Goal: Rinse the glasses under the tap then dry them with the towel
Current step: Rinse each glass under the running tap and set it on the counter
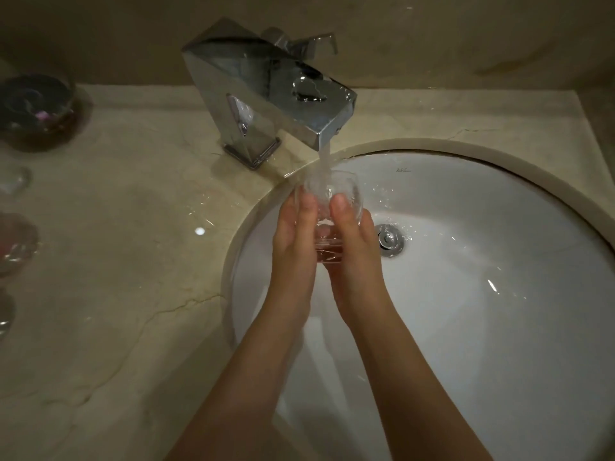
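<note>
Over the sink (466,294), 1 glass (327,207) is held under the tap (266,94) stream, grasped by the left hand (294,234) and right hand (352,241). Rinsing is underway; drying is left. No towel is seen.

Single head-worn view, wide-angle, looking forward and steeply down onto the sink (466,327) from close above. Sink fills the right and centre of frame; tap (266,98) sits behind its rim, upper centre. Countertop (116,261) extends left of the sink to the frame edge. Wall runs behind the tap.
</note>
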A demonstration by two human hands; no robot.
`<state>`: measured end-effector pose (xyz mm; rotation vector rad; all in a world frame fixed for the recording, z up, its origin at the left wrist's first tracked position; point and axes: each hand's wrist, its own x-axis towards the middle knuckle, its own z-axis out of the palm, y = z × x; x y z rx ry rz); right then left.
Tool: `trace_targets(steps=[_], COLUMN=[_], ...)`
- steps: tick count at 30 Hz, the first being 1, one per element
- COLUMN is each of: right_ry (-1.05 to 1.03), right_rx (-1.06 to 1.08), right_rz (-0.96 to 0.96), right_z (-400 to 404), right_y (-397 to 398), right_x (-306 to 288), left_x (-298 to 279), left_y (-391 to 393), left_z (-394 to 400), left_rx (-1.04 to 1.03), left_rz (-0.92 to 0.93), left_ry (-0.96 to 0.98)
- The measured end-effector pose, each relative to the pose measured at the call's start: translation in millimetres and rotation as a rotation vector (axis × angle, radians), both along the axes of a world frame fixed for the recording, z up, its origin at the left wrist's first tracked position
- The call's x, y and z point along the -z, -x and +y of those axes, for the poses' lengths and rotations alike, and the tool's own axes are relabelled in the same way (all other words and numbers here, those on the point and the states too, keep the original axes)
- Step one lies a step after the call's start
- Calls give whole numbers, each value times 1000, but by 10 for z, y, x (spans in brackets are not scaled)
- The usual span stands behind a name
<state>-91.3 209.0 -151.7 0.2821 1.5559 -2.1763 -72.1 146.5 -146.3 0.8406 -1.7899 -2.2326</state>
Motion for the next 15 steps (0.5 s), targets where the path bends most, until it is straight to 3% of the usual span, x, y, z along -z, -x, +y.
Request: trace_targets(steps=[4,11,15], right_ry=[73,-16,46], right_rx=[11,75,44], right_rz=[-8,-2,6], right_z=[14,-66,-11], right_y=[24,4,48], right_x=[14,-48,-29], left_x=[-31,-89,-95], left_y=[-2,-30,-10], left_z=[0,-6,-4], left_rx=[1,6,-6], left_rz=[28,24,22], left_ry=[2,59,-1])
